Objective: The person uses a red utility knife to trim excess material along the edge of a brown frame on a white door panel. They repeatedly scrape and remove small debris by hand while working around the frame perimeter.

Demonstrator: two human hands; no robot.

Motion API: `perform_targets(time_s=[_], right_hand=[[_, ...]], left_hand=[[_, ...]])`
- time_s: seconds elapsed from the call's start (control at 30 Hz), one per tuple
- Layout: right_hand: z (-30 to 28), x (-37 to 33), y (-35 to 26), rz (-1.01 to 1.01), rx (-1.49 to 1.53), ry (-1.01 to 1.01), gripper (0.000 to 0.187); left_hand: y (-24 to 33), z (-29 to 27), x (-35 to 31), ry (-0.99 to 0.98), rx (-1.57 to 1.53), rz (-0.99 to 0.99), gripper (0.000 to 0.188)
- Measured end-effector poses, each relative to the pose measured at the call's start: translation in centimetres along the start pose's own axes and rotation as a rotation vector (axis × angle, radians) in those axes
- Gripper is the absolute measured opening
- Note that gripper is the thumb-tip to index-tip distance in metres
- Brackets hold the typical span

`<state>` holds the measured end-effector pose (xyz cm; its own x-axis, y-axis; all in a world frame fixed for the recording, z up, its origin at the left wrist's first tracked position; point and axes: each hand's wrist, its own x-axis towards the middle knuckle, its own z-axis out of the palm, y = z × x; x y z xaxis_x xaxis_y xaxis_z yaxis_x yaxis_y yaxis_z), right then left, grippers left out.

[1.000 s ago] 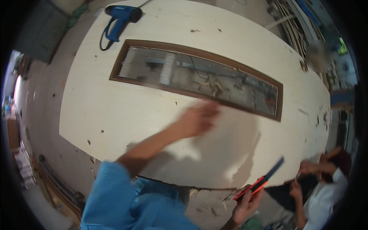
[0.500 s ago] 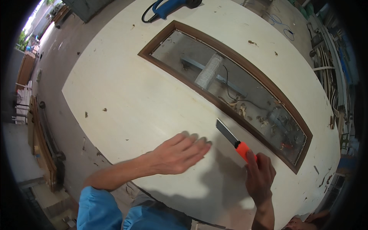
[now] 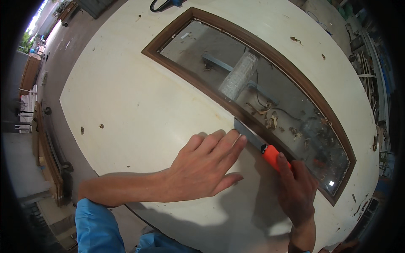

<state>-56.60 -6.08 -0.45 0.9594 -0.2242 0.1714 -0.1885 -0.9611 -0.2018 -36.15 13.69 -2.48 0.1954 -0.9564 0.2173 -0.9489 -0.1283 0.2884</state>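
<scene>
Left hand (image 3: 204,166): palm down, fingers stretched out and a little spread, gripping nothing; it lies over the pale panel (image 3: 126,105), fingertips at the knife's blade (image 3: 252,136). Whether your fingertips press on the blade or sit just beside it, the view doesn't settle.

Right hand (image 3: 297,192): fingers curled tight round the knife (image 3: 273,157) by its orange handle, thumb laid along the top. The blade points up and left, lying along the near side of the brown frame (image 3: 185,69), its tip by the frame's outer edge.

Edges, left to right: the panel's left corner stands well out from your left hand, pale surface between, with a dark chip (image 3: 82,130) near that corner. The panel's near edge passes under your left forearm. The frame slants from upper left down to lower right, bordering a see-through pane (image 3: 198,46); its lower right corner is just beyond your right hand.
</scene>
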Motion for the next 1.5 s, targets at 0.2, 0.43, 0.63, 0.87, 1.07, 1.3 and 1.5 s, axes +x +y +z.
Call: perform_targets(time_s=[0.2,0.43,0.63,0.87,1.07,1.3,1.5], right_hand=[[-0.1,0.1,-0.2,-0.006,-0.013,-0.008,0.057],[-1.5,0.5,-1.2,0.045,0.01,-0.141,0.05],[-1.6,1.1,-1.4,0.053,0.05,-0.117,0.055],[-1.9,1.2,-1.5,0.077,0.07,-0.129,0.059],[-0.2,0.3,-1.4,0.063,0.01,-0.021,0.058],[0.3,-0.6,-0.6,-0.009,-0.032,0.008,0.058],[-0.6,0.5,-1.0,0.05,0.105,-0.075,0.058]], left_hand=[[0.3,0.1,0.1,0.017,0.085,0.006,0.07],[0.5,0.0,0.2,-0.022,-0.038,-0.014,0.073],[0.1,0.0,0.5,-0.055,-0.109,-0.006,0.074],[0.1,0.1,0.6,-0.062,-0.128,-0.006,0.075],[-0.1,0.1,0.6,-0.031,-0.139,0.001,0.074],[-0.4,0.2,0.3,0.012,-0.112,0.051,0.071],[0.0,0.2,0.2,0.052,-0.091,0.027,0.07]])
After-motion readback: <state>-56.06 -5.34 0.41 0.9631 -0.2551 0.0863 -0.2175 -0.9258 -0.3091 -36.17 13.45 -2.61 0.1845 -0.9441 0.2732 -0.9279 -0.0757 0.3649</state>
